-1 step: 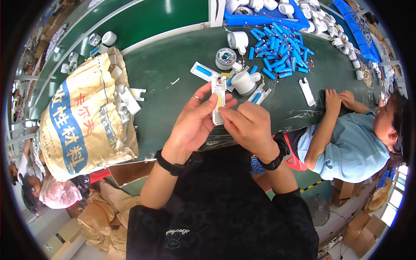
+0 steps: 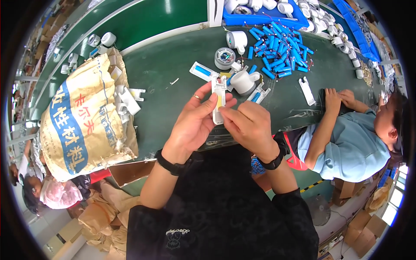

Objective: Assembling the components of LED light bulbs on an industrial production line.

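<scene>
My left hand (image 2: 193, 119) holds a long white plastic casing (image 2: 219, 89) upright between thumb and fingers. A yellowish strip lies inside the casing. At its lower right edge, the thumb and index finger of my right hand (image 2: 249, 125) are pinched against it; whether they grip something small too is hidden. Just beyond lie a white casing with a blue battery (image 2: 202, 70), a white round-headed unit (image 2: 244, 82) and another casing with a battery (image 2: 260, 94). Farther back are a grey-rimmed round unit (image 2: 225, 58) with its circuit board showing and a white one (image 2: 236, 41) on its side.
Loose blue batteries (image 2: 281, 50) with thin wires are heaped at the back right, before a blue tray (image 2: 268, 19) of white units. A large paper sack (image 2: 82, 117) of white parts stands at left. At right, a co-worker (image 2: 346, 143) sits near a single white casing (image 2: 307, 91).
</scene>
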Available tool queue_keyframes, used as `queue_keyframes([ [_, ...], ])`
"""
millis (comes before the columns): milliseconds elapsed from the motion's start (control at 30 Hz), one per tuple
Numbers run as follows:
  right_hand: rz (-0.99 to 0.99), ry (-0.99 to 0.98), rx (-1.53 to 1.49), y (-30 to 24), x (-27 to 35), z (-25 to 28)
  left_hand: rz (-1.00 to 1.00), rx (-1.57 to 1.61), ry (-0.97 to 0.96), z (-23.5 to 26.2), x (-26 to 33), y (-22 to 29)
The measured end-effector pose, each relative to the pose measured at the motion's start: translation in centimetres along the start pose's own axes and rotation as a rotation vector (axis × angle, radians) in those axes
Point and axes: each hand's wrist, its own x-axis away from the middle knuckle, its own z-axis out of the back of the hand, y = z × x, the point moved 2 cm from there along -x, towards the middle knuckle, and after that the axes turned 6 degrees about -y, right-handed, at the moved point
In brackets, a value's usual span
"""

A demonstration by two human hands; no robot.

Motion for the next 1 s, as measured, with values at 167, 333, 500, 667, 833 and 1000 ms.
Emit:
queue_keyframes([
  [167, -0.059, 0.052, 0.010, 0.9, 1.0, 1.7, 0.060, -0.014, -0.040, -1.5, -1.0, -0.9],
  [333, -0.616, 0.361, 0.039, 5.1, 5.8, 7.0, 0.126, -0.070, -0.097, -4.2, -3.8, -5.0],
  [500, -0.818, 0.795, -0.674, 6.8, 10.2, 10.5, 0.113, -0.041, -0.044, -7.3, -15.0, -15.8],
  [667, -0.830, 0.845, -0.893, 5.0, 10.7, 10.8, -0.069, -0.452, 0.155, -7.2, -14.2, -15.8],
  [833, -0.724, 0.566, -1.418, 3.0, 8.0, 7.9, -0.669, -1.419, 0.061, -0.2, -3.5, -3.7],
  [1000, -0.937, 0.230, -1.505, 0.8, 3.5, 0.9, -0.669, -2.036, 0.596, 12.6, 3.4, 11.4],
])
